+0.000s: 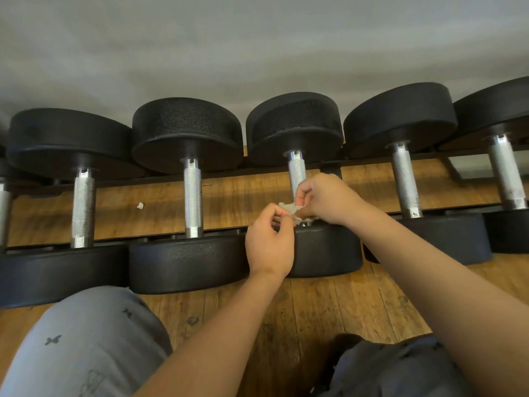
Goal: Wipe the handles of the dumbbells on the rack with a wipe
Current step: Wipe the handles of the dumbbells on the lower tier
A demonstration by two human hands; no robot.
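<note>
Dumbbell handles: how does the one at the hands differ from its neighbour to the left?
The centre handle shows only its upper half; the left neighbour's handle shows end to end. The left hand and right hand pinch the wipe in front of the centre handle's lower part; nothing touches or covers the left neighbour's handle. Both are knurled silver metal bars.

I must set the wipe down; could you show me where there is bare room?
Bare wood floor lies between left knee and right knee, and left of the middle handle up to the next handle. Left hand, right hand and wipe crowd that handle.
</note>
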